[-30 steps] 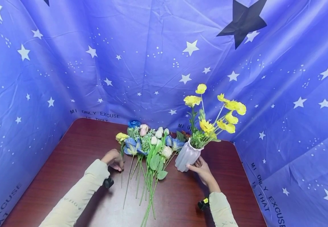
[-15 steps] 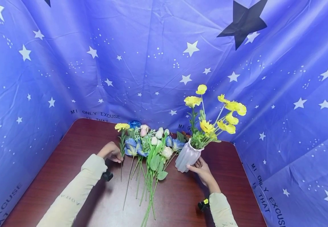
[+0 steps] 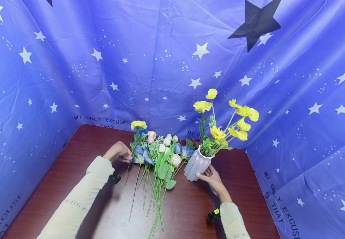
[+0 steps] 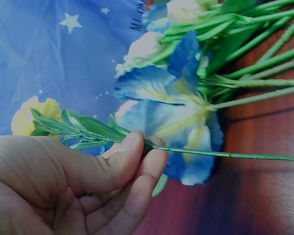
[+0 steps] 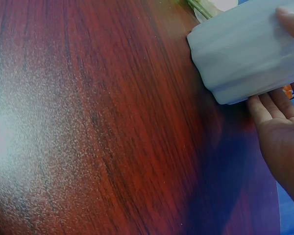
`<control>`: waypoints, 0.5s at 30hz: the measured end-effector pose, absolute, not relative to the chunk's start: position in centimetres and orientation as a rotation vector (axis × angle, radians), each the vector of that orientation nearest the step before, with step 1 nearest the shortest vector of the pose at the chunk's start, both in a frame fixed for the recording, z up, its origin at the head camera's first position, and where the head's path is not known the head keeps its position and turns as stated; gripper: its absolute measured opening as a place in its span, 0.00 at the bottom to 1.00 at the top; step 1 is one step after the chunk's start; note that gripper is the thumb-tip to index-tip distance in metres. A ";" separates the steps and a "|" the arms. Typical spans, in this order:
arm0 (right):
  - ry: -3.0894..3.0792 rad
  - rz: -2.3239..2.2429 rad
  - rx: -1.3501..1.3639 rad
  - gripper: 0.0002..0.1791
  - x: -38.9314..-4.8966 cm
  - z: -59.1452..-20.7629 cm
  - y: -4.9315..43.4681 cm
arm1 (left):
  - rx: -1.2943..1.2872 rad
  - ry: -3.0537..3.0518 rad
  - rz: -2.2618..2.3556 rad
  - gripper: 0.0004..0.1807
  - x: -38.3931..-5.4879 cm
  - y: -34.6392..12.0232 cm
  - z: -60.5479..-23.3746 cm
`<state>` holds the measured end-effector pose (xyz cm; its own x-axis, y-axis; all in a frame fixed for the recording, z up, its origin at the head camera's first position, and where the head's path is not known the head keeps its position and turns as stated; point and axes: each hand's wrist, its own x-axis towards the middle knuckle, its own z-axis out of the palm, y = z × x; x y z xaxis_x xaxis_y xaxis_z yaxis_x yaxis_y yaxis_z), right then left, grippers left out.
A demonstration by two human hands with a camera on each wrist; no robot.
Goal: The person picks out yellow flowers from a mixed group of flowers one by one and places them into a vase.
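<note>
My left hand (image 3: 121, 152) pinches the green stem of a yellow flower (image 3: 138, 124) between thumb and fingers. In the left wrist view the bare stem (image 4: 225, 154) points right, its leaves (image 4: 88, 128) behind the thumb. A blue iris-like flower (image 4: 188, 127) lies just past it. My right hand (image 3: 213, 182) holds a pale, fluted vase (image 3: 197, 166) near its base, thumb on the near side, fingers partly hidden behind it. The vase leans to the right and bears several yellow flowers (image 3: 217, 133). In the right wrist view the vase (image 5: 245, 54) fills the upper right corner.
A spread of flowers lies mid-table: white tulips (image 3: 162, 148), a cream rose (image 3: 175, 160), a pink rose (image 3: 151, 136), blue flowers (image 3: 185, 151), stems toward the front. The reddish-brown table (image 3: 80, 152) meets a blue star-printed cloth (image 3: 148, 66) at the back and sides.
My left hand has raised the yellow flower and moved it slightly away and right, its bloom now over the blue rose. The right hand and vase have stayed put.
</note>
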<state>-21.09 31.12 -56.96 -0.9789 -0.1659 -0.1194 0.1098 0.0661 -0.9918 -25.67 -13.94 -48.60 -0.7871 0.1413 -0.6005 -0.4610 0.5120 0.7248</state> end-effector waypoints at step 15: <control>2.141 -2.011 -0.049 0.46 -21.1 -56.9 31.1 | -0.078 2.237 1.359 0.09 -26.9 -11.4 -45.4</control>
<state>-21.06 31.09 -56.87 -0.9787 -0.1630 -0.1250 0.1146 0.0722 -0.9908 -26.91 -11.39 -45.36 -0.8647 0.2115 -0.4555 -0.3066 0.4960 0.8124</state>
